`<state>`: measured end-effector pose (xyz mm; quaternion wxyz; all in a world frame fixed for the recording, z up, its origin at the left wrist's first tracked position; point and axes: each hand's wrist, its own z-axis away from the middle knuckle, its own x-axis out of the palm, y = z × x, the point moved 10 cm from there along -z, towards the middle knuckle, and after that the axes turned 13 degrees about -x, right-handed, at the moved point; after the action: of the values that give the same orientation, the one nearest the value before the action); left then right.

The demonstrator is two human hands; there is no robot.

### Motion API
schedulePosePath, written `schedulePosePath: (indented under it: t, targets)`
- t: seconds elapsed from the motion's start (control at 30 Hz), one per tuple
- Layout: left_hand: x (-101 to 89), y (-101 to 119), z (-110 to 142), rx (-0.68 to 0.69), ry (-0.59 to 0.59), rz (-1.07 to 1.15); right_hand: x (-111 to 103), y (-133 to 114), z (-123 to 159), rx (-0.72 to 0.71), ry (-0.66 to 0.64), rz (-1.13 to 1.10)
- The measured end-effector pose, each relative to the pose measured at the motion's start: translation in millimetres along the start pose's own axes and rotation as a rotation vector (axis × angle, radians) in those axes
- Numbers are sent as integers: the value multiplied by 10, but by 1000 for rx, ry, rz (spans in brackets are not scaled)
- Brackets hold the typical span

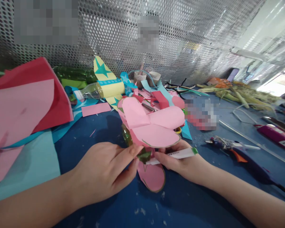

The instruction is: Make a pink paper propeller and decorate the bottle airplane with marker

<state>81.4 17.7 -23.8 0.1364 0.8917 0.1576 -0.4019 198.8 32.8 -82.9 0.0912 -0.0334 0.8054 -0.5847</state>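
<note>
At the middle of the head view is a pink paper cutout (pixel 154 122) with rounded, petal-like lobes, some outlined in dark marker. It sits over a green plastic bottle (pixel 127 134), mostly hidden behind it. A further pink lobe (pixel 154 179) hangs below. My left hand (pixel 106 171) is closed, its thumb and fingers pinching the near lower edge of the cutout beside the bottle. In my right hand (pixel 180 161) lies a white marker (pixel 182 153) with a green end, gripped by the thumb and fingers. The right fingertips are partly hidden under the paper.
Red and pink paper sheets (pixel 47 95) lie left. Behind stands a bottle plane with yellow paper (pixel 112 88) and paper scraps (pixel 161 98). A glue gun (pixel 247 161) and a purple power strip (pixel 275 136) are at right. A perforated metal panel (pixel 104 34) closes the back.
</note>
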Motion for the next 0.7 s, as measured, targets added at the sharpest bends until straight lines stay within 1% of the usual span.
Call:
schedulePosePath:
  t: [0.13,0.33,0.43,0.6,0.7]
  targets:
    - [-11,-7,4,-5,15,0,17,2,-3,12,-13,-19]
    - [-13,-6,4,-5,3,-3,23,-13,4,20,-17,-23]
    - [-29,3,6,4,21,-14,29,-16,2,15,-17,-26]
    - [7,-3,9,-8,-17,-15,25,29,24,56,-21,4]
    - [-10,12,2,2,-5,-7,7,47,34,65,-15,29]
